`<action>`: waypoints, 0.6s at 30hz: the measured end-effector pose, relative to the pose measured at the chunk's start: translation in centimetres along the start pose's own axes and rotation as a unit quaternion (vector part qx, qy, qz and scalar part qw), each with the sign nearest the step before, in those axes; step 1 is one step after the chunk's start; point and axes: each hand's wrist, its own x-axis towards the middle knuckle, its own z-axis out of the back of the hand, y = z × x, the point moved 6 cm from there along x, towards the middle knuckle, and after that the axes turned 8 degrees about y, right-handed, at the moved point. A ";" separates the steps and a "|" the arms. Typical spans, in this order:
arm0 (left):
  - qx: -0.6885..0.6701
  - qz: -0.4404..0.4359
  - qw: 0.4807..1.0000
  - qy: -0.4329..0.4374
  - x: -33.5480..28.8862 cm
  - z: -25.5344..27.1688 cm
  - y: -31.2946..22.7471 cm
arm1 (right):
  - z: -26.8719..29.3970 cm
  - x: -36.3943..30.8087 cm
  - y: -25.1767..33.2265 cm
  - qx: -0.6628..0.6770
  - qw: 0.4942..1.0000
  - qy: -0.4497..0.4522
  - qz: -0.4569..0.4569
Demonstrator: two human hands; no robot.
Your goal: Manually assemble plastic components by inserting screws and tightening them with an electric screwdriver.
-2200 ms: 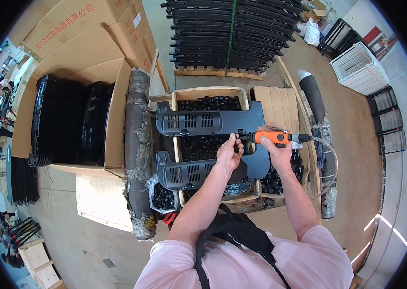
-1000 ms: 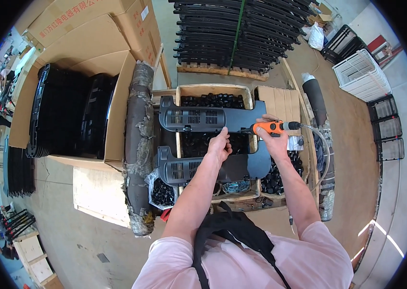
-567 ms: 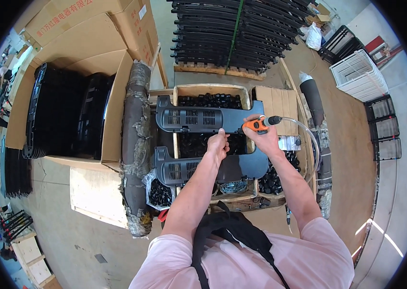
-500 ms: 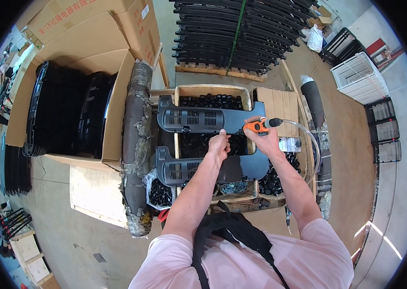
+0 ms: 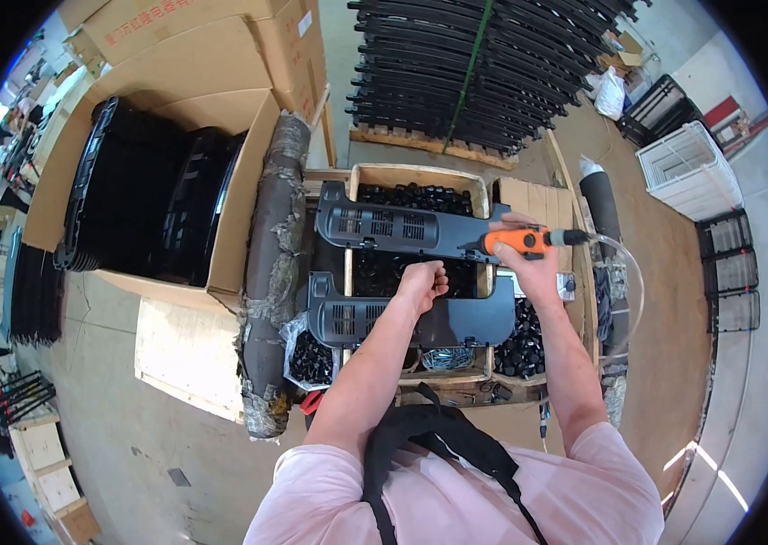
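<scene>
My right hand grips an orange air tool, whose dark tip points left at the right end of the upper black vented panel. A clear hose runs from the tool's other end. Just below that panel's near edge, my left hand is closed with curled fingers over the gap between the panels. Whatever it may hold is hidden. Nearer me lies a second black vented panel, partly covered by my left forearm. Both panels rest across a wooden bin of small black parts.
A bag of black parts, blue-grey hardware and more round black parts surround the panels. Left stands a worn padded post beside a carton of glossy black panels. Stacked black frames stand beyond.
My left hand has drawn back from the upper panel's near edge and curled over the gap. The air tool has shifted slightly right along the panel. The whole view has shifted a little.
</scene>
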 end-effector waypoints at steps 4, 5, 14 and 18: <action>-0.053 -0.059 0.996 0.048 -4.1 -0.1 -1.1 | 0.4 -2.0 -1.4 0.079 0.995 -0.053 -0.007; -0.055 -0.064 0.996 0.043 -4.4 1.0 -1.2 | -0.1 -2.0 -1.6 0.110 0.992 -0.062 0.000; -0.132 -0.157 0.978 0.046 -5.5 3.2 -2.5 | -4.5 -0.7 -2.4 0.169 0.985 -0.030 0.010; -0.170 -0.174 0.970 0.016 -5.5 4.3 -2.7 | -5.7 -0.1 -1.9 0.166 0.986 -0.021 0.012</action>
